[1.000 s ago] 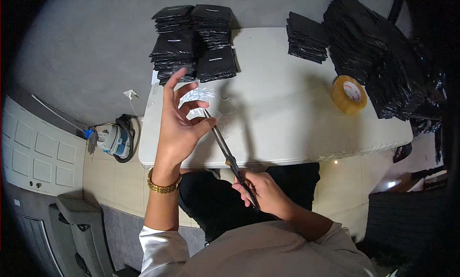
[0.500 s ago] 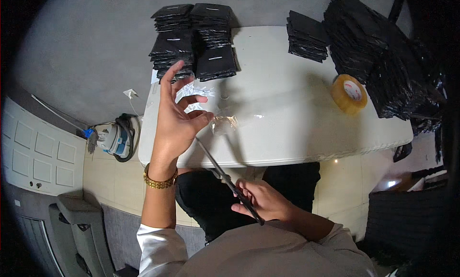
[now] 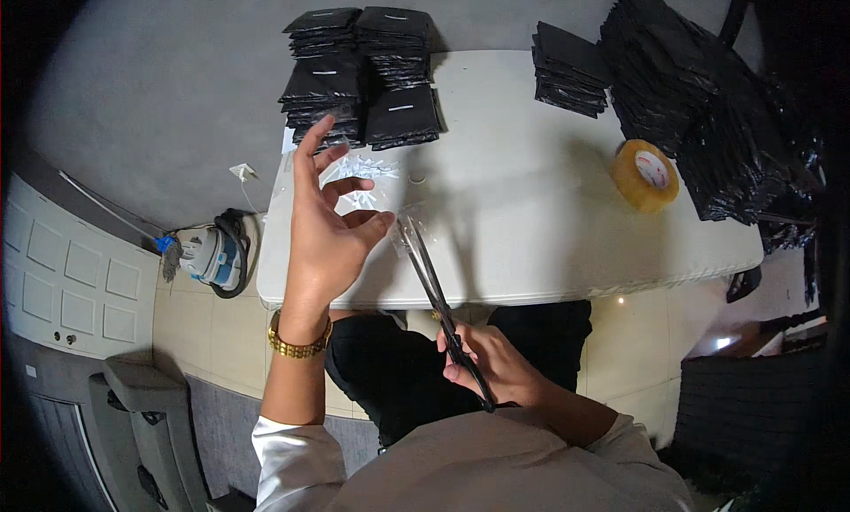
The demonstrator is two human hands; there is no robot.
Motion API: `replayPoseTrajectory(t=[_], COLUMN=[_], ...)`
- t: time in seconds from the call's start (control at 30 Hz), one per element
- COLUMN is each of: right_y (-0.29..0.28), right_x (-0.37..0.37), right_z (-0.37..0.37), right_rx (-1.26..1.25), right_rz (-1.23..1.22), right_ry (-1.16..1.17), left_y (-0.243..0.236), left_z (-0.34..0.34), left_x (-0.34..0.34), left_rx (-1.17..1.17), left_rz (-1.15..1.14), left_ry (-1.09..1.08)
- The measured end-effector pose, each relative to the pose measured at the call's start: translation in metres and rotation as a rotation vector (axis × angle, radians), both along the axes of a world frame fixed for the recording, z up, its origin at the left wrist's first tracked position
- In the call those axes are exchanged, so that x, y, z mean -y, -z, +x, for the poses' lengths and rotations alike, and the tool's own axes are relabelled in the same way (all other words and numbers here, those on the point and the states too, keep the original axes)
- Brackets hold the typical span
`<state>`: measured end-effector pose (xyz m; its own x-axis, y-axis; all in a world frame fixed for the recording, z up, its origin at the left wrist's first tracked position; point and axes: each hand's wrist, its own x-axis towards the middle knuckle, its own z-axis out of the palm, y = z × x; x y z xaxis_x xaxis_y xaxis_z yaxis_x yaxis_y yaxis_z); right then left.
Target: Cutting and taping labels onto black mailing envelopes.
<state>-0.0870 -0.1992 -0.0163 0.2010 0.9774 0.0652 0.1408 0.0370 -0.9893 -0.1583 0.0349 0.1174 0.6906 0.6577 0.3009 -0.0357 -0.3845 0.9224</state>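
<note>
Between thumb and index finger, my left hand (image 3: 329, 233) pinches a piece of clear tape (image 3: 428, 220) above the table; its other fingers are spread. Black-handled scissors (image 3: 433, 291) are held in my right hand (image 3: 503, 368), low in front of my body. Their blades point up and away, slightly parted, with the tips at the tape beside my left fingertips. How far the tape lies between the blades is hard to make out. Small white paper strips (image 3: 365, 169) lie on the table behind my left hand.
The white table (image 3: 513, 246) bears several stacks of black plastic packets (image 3: 403, 118) at far left. A smaller black stack (image 3: 571, 69) and a large black pile (image 3: 682, 96) lie at right, near a yellowish tape roll (image 3: 645, 177). A vacuum cleaner (image 3: 212, 255) stands on the floor at left.
My right hand has swung the scissors upright and forward, so their tips moved from below my left wrist to the tape. My left hand has barely moved and keeps its pinch.
</note>
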Motion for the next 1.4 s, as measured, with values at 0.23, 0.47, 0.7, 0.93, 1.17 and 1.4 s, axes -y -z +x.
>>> replayPoseTrajectory(t=[0.23, 0.47, 0.7, 0.93, 1.17, 1.4], right_y=[0.007, 0.012, 0.010, 0.003, 0.000, 0.003], right_x=[-0.009, -0.009, -0.012, -0.011, -0.012, -0.014], right_z=[0.001, -0.001, -0.001, -0.002, -0.004, -0.005], right_rx=[0.034, -0.010, -0.028, -0.093, -0.096, -0.089], right_rz=[0.032, -0.013, -0.060, -0.099, -0.115, -0.136], right_ry=[0.000, 0.014, 0.011, 0.023, 0.033, 0.059], left_y=[0.000, -0.002, 0.001, 0.002, 0.003, 0.003], left_z=[-0.001, -0.002, -0.003, -0.002, -0.003, -0.003], left_x=[0.003, 0.005, 0.006, 0.005, 0.004, 0.004], left_rx=[0.022, 0.020, 0.047, 0.049, 0.039, 0.030], left_rz=[0.036, 0.068, 0.058, 0.054, 0.055, 0.043], left_ry=[-0.043, -0.067, -0.060, -0.085, -0.096, -0.093])
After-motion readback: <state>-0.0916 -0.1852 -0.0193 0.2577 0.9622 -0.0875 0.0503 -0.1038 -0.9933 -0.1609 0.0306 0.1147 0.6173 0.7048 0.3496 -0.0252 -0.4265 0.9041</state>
